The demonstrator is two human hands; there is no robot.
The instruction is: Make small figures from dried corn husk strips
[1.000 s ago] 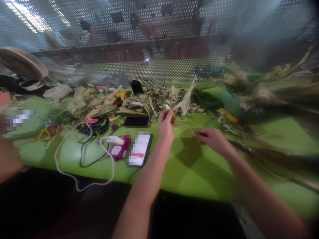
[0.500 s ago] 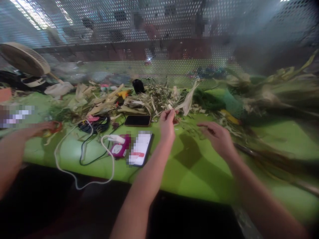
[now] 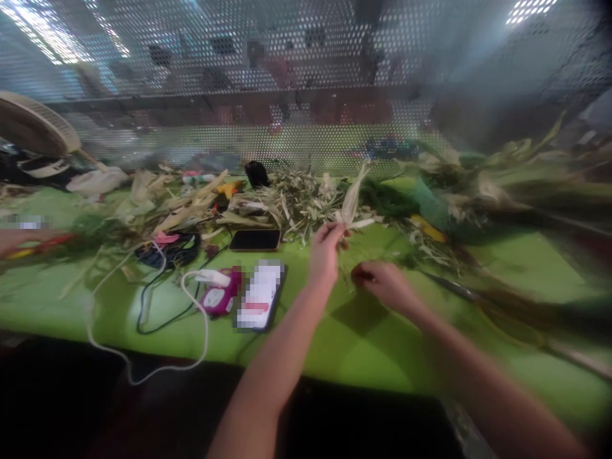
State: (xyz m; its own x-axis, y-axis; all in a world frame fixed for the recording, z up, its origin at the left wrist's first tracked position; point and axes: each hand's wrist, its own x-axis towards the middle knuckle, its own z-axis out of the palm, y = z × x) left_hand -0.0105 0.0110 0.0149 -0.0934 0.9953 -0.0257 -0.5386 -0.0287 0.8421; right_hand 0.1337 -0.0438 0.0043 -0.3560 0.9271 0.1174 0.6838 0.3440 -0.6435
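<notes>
Far left of both hands and beyond them stands a fan point(image 3: 41, 124), with a pale plastic bag point(image 3: 98, 181) near its base; what the bag holds is hidden. Nearer, also well left, a co-worker's hand point(image 3: 15, 241) is at something red and yellow point(image 3: 55, 242), too blurred to name. Between there and the left forearm come a dark tangled bundle point(image 3: 179, 250) with a pink piece point(image 3: 165, 238) on it, a purple block point(image 3: 220, 296) with a white plug, a dark-screened phone point(image 3: 255, 240) and, just beside the forearm, a lit phone point(image 3: 261, 296).

The left hand point(image 3: 326, 250) pinches a pale dried husk point(image 3: 352, 199) that rises from its fingertips, before a heap of dry scraps point(image 3: 299, 197) on the green table point(image 3: 335, 347). Right of it and nearer the body, the right hand point(image 3: 385, 284) has its fingers curled in; whether they grip anything, I cannot tell. Beyond and right of that hand sits a green bag-like thing point(image 3: 433, 201), husks around it, its contents unclear.
</notes>
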